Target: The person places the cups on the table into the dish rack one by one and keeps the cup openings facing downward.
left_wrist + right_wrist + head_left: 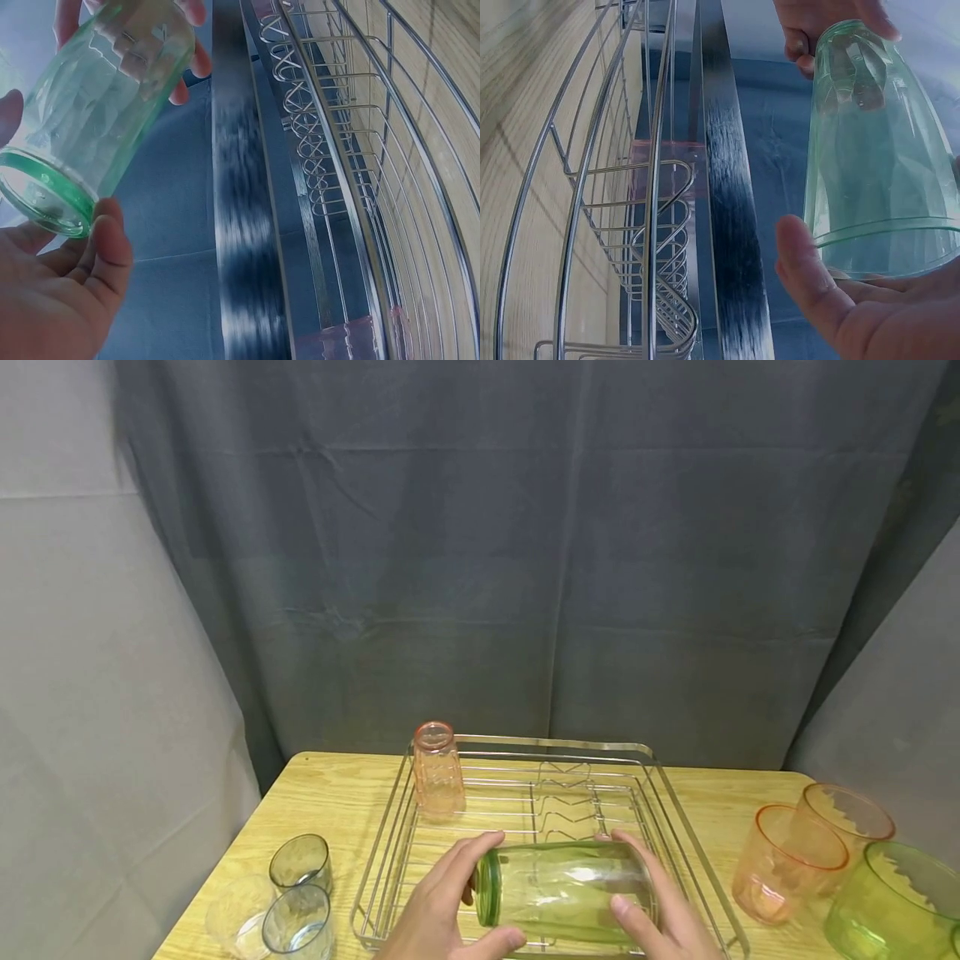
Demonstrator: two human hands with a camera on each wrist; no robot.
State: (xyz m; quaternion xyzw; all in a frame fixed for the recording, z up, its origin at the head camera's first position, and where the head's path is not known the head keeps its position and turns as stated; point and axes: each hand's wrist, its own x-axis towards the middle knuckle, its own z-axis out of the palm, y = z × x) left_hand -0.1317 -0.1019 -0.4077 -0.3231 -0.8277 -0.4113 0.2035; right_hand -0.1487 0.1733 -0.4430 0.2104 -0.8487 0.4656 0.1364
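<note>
A translucent green tumbler lies sideways in the air above the near part of a wire dish rack. My left hand grips its thick-ringed base end, thumb and fingertips curled on the edge, as the left wrist view also shows. At the wider rim end, my right hand holds it with the thumb on the near side and fingers round the far side. The tumbler's wall is see-through, with faceted sides. A pink glass stands in the rack's back left corner, narrower end up.
Left of the rack on the wooden table stand an olive glass, a grey-blue glass and a clear glass. Two orange cups and a large green cup stand at the right. A dark curtain hangs behind.
</note>
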